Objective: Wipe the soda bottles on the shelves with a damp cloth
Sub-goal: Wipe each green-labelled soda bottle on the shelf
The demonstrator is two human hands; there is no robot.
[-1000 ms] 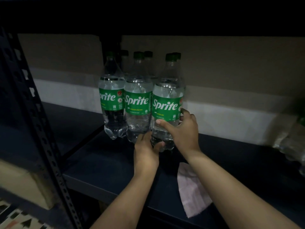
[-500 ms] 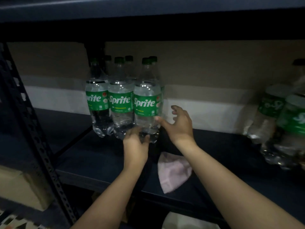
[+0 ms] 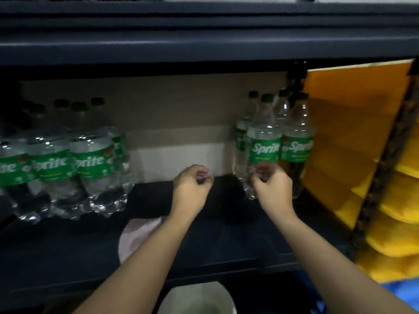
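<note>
A dark shelf (image 3: 226, 234) under a second dark board holds Sprite bottles: a wrapped pack at left (image 3: 68, 168), another group at right (image 3: 274, 146). The pink cloth (image 3: 136, 234) lies on the shelf. The left hand (image 3: 190, 189) hangs loosely curled, empty; the right hand (image 3: 272, 189) curls at the right group's base, grip unclear. Yellow bags (image 3: 394, 223) stand rightward.

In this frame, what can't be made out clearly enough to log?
Head view only:
- Left pack of Sprite bottles: motion-blurred, cut off by the left edge.
- Cloth: partly hidden under the left forearm.
- Right hand: whether it touches the right pack of bottles is unclear.
- Pale rounded object: cut off by the bottom edge.
</note>
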